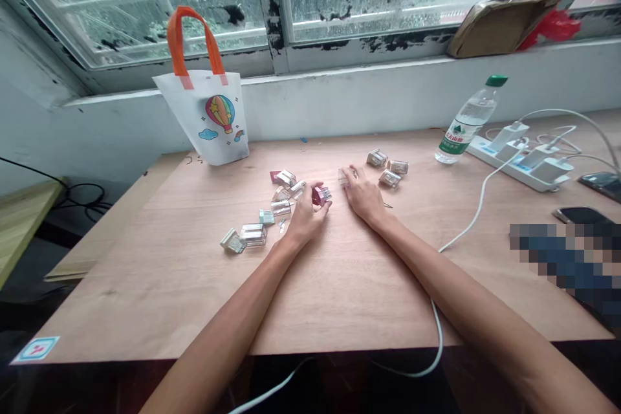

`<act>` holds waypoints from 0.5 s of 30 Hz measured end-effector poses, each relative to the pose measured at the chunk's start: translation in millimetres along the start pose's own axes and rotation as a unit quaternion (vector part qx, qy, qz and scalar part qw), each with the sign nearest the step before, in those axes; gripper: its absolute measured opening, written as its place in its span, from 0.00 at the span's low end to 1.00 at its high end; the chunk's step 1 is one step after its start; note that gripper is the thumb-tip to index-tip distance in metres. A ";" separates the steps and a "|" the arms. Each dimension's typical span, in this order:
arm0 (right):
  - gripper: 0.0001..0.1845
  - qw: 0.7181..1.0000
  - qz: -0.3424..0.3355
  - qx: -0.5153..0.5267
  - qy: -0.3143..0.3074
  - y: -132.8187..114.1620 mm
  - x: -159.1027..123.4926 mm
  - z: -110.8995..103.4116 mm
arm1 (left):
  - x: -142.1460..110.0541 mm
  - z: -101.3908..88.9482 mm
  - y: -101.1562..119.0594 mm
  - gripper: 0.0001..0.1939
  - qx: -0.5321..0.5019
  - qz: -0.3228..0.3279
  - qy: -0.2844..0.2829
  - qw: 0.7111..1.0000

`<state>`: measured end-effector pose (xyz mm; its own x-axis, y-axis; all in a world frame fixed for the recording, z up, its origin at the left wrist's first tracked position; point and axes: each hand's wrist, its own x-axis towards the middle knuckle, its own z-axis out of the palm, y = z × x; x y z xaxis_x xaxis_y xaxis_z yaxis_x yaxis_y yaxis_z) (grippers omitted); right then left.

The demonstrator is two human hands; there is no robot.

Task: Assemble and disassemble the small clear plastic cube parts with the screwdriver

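Note:
My left hand (308, 212) is closed around a small pink pencil sharpener (321, 195), gripped between thumb and fingers just above the table. The fingers of my right hand (363, 194) are closed on a small clear plastic case (343, 176) resting on the wood; its far side is partly hidden by them. Left of my left hand lies a loose group of clear cases and sharpener parts, among them a clear case (253, 234), a mint-green piece (266, 217) and a small metal piece (282, 226). Beyond my right hand sit several more clear cases (390, 178).
A white bag (218, 142) with orange handles stands at the back left. At the right are a water bottle (463, 123), a power strip (528, 168) with chargers, and a phone (582, 215). A white cable (478, 213) runs beneath my right forearm. A thin rod (388, 206) lies near my right wrist.

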<state>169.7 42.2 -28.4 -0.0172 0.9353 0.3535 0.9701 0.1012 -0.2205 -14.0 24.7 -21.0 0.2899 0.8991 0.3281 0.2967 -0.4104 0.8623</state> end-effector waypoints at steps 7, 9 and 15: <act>0.27 0.984 -0.131 0.113 -0.043 17.3 -10.4 -6.0 | 5.0 -7.0 -2.9 0.24 0.094 0.046 0.041 0.994; 0.26 0.973 -0.169 0.154 -0.042 23.5 -9.9 -4.3 | 5.4 -8.7 -3.5 0.25 0.076 0.015 0.031 0.997; 0.25 0.955 -0.199 0.221 0.007 14.9 -10.9 0.7 | 3.0 -8.5 -2.0 0.23 0.089 0.006 -0.018 0.996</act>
<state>184.2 33.7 -36.1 -0.3565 0.7884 0.5013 0.6903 0.5838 -0.4273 -21.5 29.5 -18.5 0.3253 0.8895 0.3209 0.4483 -0.4439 0.7759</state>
